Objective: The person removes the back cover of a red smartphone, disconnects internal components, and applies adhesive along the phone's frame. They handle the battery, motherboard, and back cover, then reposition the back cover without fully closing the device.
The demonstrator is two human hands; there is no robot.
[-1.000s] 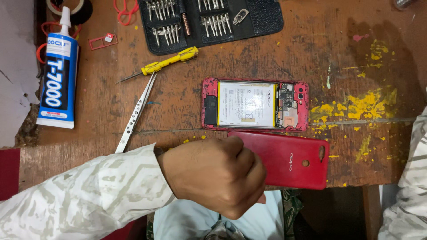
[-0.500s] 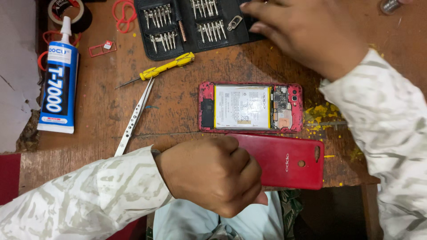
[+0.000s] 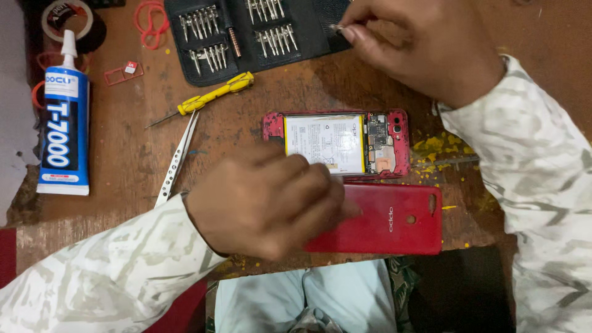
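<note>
— Worn wooden bench [image 3: 123, 160] under us; our right hand [image 3: 425, 49] has come up to the black bit case [image 3: 308, 31], fingertips pinched narrow on a small metal bit [image 3: 336, 27].

— And our left hand [image 3: 265, 206]? It's uncurled, now lying loosely on the red back cover [image 3: 394, 219], the opened phone [image 3: 339, 143] just beyond its knuckles — so we're picking a driver tip.
</note>
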